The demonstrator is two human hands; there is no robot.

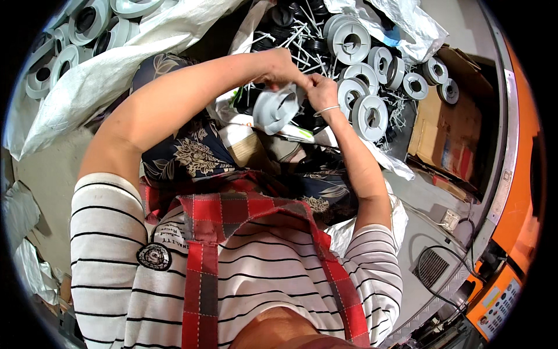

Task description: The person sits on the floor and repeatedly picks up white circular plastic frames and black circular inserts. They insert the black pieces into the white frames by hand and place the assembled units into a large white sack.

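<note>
While both hands are brought together above the lap, a grey spool (268,113) is seen just below them, tilted and slightly blurred. The fingers of the left hand (282,68) are curled, and its tips are met by those of the right hand (321,93), which are drawn close together. Whether the spool is gripped by either hand, and what is pinched where they meet, cannot be told.

At the upper left, a white sack (125,65) is spread wide, and grey rings (100,23) are heaped loosely in its mouth, some with dark centres. Beyond the hands, black parts (283,17) are piled up, with white sticks (302,49) scattered among them. To their right, more spools (337,46) are grouped, several standing on edge or leaning on one another.

At the right, a cardboard box (433,134) is left open, its inside partly in shadow. Two spools are set at its upper left edge; whether they are held inside it cannot be told. Behind the group, a white bag (427,32) is crumpled, its contents hidden.
</note>
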